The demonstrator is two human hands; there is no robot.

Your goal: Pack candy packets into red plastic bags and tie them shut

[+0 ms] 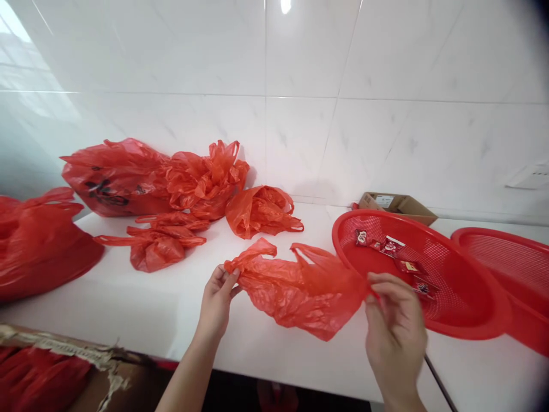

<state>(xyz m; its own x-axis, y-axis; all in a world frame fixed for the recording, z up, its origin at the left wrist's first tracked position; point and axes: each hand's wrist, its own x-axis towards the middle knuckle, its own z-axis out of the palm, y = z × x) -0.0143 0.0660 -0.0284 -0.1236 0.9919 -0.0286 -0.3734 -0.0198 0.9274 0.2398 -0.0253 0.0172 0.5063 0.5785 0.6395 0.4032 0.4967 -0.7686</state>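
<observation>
A thin red plastic bag [300,286] is stretched sideways between my two hands, just above the white table. My left hand [219,292] pinches its left end between thumb and fingers. At the opposite end, my right hand [394,326] grips the bag near the rim of a red plastic basket [467,286]. The bag's handles stick up along its upper edge, and its body hangs crumpled. Inside the basket lie several small red wrapped packets [392,246].
Behind the hands sit a crumpled red bag [261,212], a flattened one [158,249] and fuller ones [120,177] against the tiled wall. A second red basket [506,246] and an open cardboard box [398,206] are right. A torn carton [124,377] stands at the lower left.
</observation>
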